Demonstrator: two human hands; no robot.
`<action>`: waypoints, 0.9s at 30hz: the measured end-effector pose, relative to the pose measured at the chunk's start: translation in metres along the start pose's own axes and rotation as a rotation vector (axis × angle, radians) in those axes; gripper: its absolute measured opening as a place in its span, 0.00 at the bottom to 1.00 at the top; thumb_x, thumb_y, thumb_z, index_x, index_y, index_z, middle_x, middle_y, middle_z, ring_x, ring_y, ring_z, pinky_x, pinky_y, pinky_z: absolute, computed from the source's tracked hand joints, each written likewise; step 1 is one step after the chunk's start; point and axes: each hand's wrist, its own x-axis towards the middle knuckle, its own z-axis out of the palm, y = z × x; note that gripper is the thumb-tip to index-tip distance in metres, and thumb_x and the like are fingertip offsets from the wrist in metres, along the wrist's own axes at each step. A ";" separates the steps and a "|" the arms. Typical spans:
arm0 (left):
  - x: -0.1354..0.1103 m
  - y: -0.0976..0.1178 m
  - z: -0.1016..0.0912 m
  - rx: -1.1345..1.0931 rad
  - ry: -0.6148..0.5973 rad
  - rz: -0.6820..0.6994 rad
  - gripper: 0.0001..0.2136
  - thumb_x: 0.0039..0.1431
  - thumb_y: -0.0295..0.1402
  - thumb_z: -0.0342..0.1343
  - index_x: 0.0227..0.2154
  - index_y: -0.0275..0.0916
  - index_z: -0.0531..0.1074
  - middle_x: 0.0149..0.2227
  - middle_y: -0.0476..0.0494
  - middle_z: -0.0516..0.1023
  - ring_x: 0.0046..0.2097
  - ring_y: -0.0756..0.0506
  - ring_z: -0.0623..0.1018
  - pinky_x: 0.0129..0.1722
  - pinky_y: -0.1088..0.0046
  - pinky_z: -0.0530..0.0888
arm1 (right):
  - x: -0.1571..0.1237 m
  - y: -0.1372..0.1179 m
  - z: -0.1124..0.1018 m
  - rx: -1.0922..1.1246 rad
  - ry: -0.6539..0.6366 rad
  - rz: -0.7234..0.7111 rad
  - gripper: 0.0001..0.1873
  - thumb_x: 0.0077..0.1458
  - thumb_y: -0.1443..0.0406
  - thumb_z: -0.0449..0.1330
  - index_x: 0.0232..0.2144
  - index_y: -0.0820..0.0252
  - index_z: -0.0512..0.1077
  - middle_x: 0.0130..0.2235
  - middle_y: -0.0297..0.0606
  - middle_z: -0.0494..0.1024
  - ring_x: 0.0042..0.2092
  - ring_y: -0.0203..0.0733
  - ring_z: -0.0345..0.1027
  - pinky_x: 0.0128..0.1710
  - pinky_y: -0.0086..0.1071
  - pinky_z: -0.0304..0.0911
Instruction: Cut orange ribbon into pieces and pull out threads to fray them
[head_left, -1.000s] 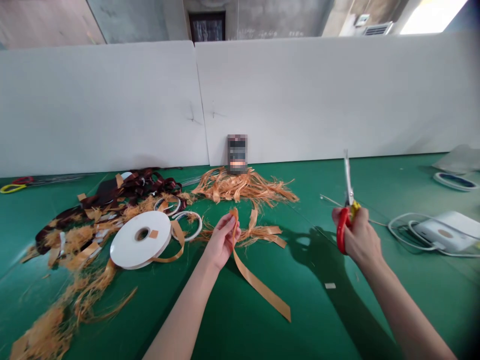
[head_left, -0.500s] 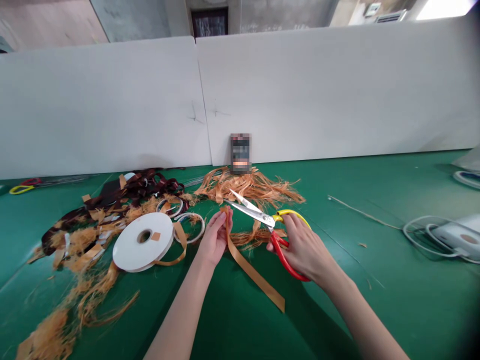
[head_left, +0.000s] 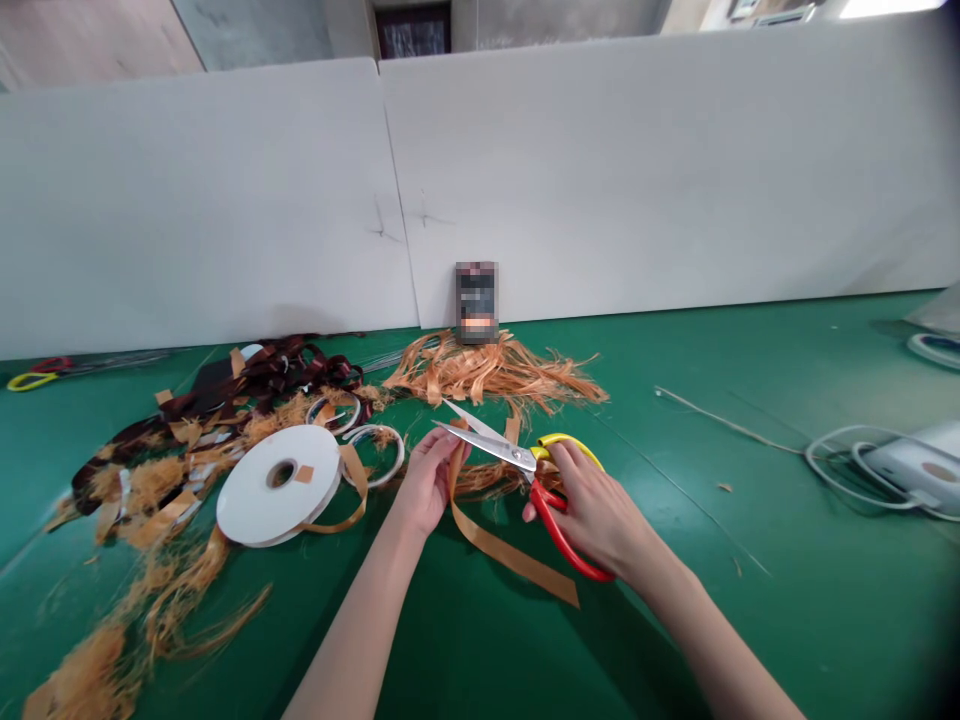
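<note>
My left hand (head_left: 431, 478) pinches the upper end of an orange ribbon strip (head_left: 504, 548), which trails down and to the right across the green table (head_left: 750, 520). My right hand (head_left: 596, 508) grips scissors with one red and one yellow handle (head_left: 525, 462). Their blades are spread apart and point left, with the tips right at the ribbon end beside my left fingers.
A white ribbon spool (head_left: 279, 483) lies left of my left hand, among frayed orange scraps (head_left: 150, 600) and dark ribbon (head_left: 277, 368). A heap of shredded orange ribbon (head_left: 491, 372) lies behind. A second pair of scissors (head_left: 37, 375) is far left; a white device with cable (head_left: 892, 465) is at right.
My right hand swung the scissors from upright at the right down and left to the ribbon. The blades now straddle the ribbon's top end. My left hand barely moved.
</note>
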 end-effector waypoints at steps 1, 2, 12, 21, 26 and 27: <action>0.000 -0.001 0.000 0.015 -0.012 -0.004 0.09 0.39 0.26 0.70 0.22 0.35 0.75 0.25 0.50 0.80 0.29 0.51 0.79 0.36 0.79 0.75 | 0.000 -0.001 0.000 0.004 0.000 0.007 0.15 0.54 0.56 0.55 0.40 0.57 0.60 0.44 0.45 0.71 0.42 0.51 0.72 0.37 0.39 0.66; 0.000 -0.001 0.000 0.028 -0.020 -0.007 0.09 0.38 0.26 0.70 0.23 0.35 0.75 0.25 0.50 0.80 0.29 0.51 0.79 0.36 0.79 0.75 | -0.001 -0.002 0.000 0.005 0.004 0.012 0.14 0.54 0.57 0.55 0.39 0.56 0.60 0.44 0.44 0.71 0.41 0.49 0.72 0.35 0.38 0.66; -0.002 -0.003 0.005 0.076 -0.036 -0.016 0.09 0.38 0.28 0.71 0.24 0.35 0.76 0.26 0.51 0.80 0.30 0.52 0.79 0.40 0.78 0.75 | 0.000 0.001 0.003 0.016 -0.022 0.026 0.10 0.57 0.56 0.52 0.36 0.55 0.58 0.41 0.40 0.70 0.36 0.45 0.71 0.31 0.35 0.64; 0.000 -0.003 0.002 0.049 -0.022 -0.019 0.09 0.39 0.27 0.70 0.24 0.36 0.76 0.27 0.51 0.80 0.31 0.52 0.79 0.40 0.80 0.76 | 0.001 0.000 0.001 0.019 -0.021 0.033 0.12 0.56 0.56 0.54 0.36 0.55 0.58 0.40 0.42 0.73 0.33 0.45 0.72 0.29 0.35 0.63; -0.002 -0.003 0.003 0.035 -0.007 -0.019 0.10 0.38 0.27 0.70 0.23 0.36 0.75 0.26 0.52 0.80 0.31 0.52 0.80 0.40 0.78 0.76 | 0.001 0.002 0.005 0.015 -0.026 0.034 0.11 0.57 0.56 0.54 0.34 0.55 0.58 0.39 0.41 0.74 0.30 0.43 0.71 0.27 0.34 0.62; -0.002 -0.002 0.004 0.033 -0.002 -0.020 0.10 0.38 0.27 0.70 0.23 0.36 0.74 0.26 0.52 0.80 0.31 0.52 0.80 0.40 0.78 0.76 | 0.001 0.002 0.006 0.010 -0.030 0.039 0.10 0.57 0.56 0.53 0.33 0.55 0.58 0.39 0.41 0.74 0.29 0.43 0.71 0.27 0.33 0.62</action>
